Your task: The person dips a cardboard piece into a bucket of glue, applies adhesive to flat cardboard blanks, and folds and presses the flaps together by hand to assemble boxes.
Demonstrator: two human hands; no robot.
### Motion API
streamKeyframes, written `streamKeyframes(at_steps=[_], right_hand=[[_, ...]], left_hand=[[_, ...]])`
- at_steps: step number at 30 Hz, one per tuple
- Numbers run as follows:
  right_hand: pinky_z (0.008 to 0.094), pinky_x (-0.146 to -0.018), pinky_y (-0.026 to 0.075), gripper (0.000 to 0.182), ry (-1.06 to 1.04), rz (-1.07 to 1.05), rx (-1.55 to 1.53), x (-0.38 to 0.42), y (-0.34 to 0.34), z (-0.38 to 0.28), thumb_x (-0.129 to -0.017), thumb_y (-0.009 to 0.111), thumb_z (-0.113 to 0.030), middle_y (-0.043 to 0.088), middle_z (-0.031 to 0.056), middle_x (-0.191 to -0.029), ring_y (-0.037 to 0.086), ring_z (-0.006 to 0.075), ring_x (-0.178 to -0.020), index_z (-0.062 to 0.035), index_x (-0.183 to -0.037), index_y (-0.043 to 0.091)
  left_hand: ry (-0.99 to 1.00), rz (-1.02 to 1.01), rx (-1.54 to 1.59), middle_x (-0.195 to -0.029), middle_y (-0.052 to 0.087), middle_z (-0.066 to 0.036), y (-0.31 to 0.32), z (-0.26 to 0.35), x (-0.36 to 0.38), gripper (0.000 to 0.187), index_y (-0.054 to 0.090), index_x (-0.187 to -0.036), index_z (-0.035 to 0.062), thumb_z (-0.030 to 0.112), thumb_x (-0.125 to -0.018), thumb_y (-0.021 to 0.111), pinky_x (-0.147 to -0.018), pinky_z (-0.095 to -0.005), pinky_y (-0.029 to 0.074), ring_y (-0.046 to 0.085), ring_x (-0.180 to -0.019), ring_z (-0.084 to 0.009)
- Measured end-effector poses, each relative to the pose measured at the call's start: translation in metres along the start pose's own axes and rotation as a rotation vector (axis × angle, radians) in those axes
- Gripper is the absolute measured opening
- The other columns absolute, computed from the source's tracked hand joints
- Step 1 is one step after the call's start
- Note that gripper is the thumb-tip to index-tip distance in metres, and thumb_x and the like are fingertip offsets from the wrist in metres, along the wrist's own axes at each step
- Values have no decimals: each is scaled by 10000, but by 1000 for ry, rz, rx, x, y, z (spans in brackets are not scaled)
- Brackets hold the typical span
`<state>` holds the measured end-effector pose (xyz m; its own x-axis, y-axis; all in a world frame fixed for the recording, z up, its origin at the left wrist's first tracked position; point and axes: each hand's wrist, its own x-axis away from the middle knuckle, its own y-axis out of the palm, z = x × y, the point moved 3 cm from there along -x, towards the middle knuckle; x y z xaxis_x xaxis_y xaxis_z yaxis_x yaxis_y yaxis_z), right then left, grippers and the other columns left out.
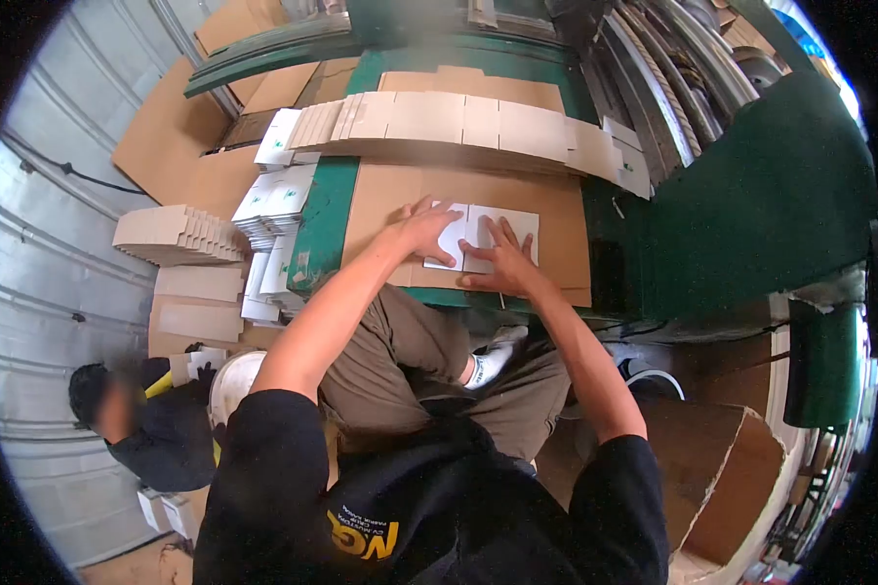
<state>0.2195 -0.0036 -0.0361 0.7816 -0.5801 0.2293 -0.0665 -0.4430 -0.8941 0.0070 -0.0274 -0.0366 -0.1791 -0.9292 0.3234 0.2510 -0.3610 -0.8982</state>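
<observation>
A flat white folded card point(522, 229) with a crease down its middle lies on a brown cardboard sheet point(385, 195) on the green machine bed. My left hand point(427, 232) rests on the card's left part, fingers and thumb spread. Over the lower middle, my right hand point(505, 261) presses down with its fingers apart. Both hands touch the card and neither grips it. Just beyond them, a long overlapping row of white-grey card blanks point(439, 122) stretches across the bed.
Stacked white cartons with green marks point(273, 200) stand at the left, beside fanned card blanks point(166, 229). Green machine parts point(761, 195) and metal rods rise at the right. A co-worker point(161, 429) sits at the lower left. A cardboard box point(693, 468) is at the lower right.
</observation>
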Motion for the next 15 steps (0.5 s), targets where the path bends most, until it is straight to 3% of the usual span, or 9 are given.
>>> streamKeyframes(at_steps=[1, 3, 4, 6, 8, 10, 11, 13, 15], right_hand=[[871, -1114, 60, 874, 4, 13, 5, 5, -6, -6, -691, 808, -708, 113, 195, -1735, 11, 517, -1583, -423, -1484, 574], [792, -1158, 194, 718, 54, 86, 89, 14, -16, -27, -773, 827, -558, 281, 218, -1666, 195, 537, -1533, -321, -1424, 643], [792, -1158, 194, 718, 59, 103, 96, 15, -7, -32, -773, 827, -558, 281, 218, -1666, 195, 537, -1533, -321, -1424, 643], [620, -1076, 430, 436, -298, 610, -98, 28, 23, -50, -859, 811, -366, 532, 237, -1421, 512, 485, -1307, -152, -1228, 716], [493, -896, 528, 243, -253, 488, -364, 77, 49, -100, -900, 779, -228, 639, 211, -1105, 640, 423, -1002, -43, -1029, 688], [461, -808, 537, 305, -345, 474, -495, 111, 91, -120, -924, 767, -281, 631, 206, -944, 655, 401, -909, -4, -941, 640], [461, -808, 537, 305, -347, 477, -494, 113, 108, -119, -924, 767, -281, 631, 206, -944, 655, 401, -909, -4, -941, 640], [458, -819, 518, 346, -13, 501, -724, 110, 148, -96, -954, 742, -306, 622, 218, -897, 650, 408, -930, 22, -926, 635], [481, -881, 494, 516, 34, 544, -770, 85, 165, -72, -1006, 624, -468, 658, 261, -999, 644, 450, -976, 45, -1014, 677]], left_hand=[[-14, -21, -26, -1738, 215, -140, 0, 2, -2, 1178, 386, -1624, 218, 577, -635, 917, -1186, -704, 227, 163, -1587, -433], [-13, -12, -38, -1729, 233, -143, -1, 5, 0, 1184, 397, -1619, 217, 573, -620, 924, -1187, -702, 227, 159, -1582, -443], [-24, -7, -39, -1720, 251, -146, -2, 7, 0, 1191, 408, -1614, 216, 569, -604, 932, -1188, -701, 227, 155, -1577, -453], [-64, 12, -67, -1703, 278, -147, 0, 12, -2, 1187, 425, -1605, 215, 564, -593, 937, -1183, -700, 241, 178, -1563, -453], [-126, 31, -80, -1685, 305, -148, 3, 9, -5, 1183, 441, -1596, 214, 559, -581, 942, -1177, -700, 255, 202, -1549, -452], [-75, 15, -74, -1644, 347, -167, 5, 8, -8, 1165, 461, -1584, 210, 545, -579, 945, -1159, -696, 291, 255, -1515, -437], [-62, 19, -92, -1620, 364, -198, 1, 12, -4, 1175, 457, -1584, 189, 544, -577, 947, -1147, -665, 342, 304, -1485, -442], [-36, 11, -114, -1613, 365, -211, 6, 6, -14, 1180, 454, -1583, 168, 545, -580, 946, -1152, -639, 357, 323, -1475, -450], [-8, 10, -141, -1607, 367, -225, 9, 6, -21, 1185, 451, -1582, 146, 546, -582, 945, -1157, -613, 372, 342, -1464, -458]])
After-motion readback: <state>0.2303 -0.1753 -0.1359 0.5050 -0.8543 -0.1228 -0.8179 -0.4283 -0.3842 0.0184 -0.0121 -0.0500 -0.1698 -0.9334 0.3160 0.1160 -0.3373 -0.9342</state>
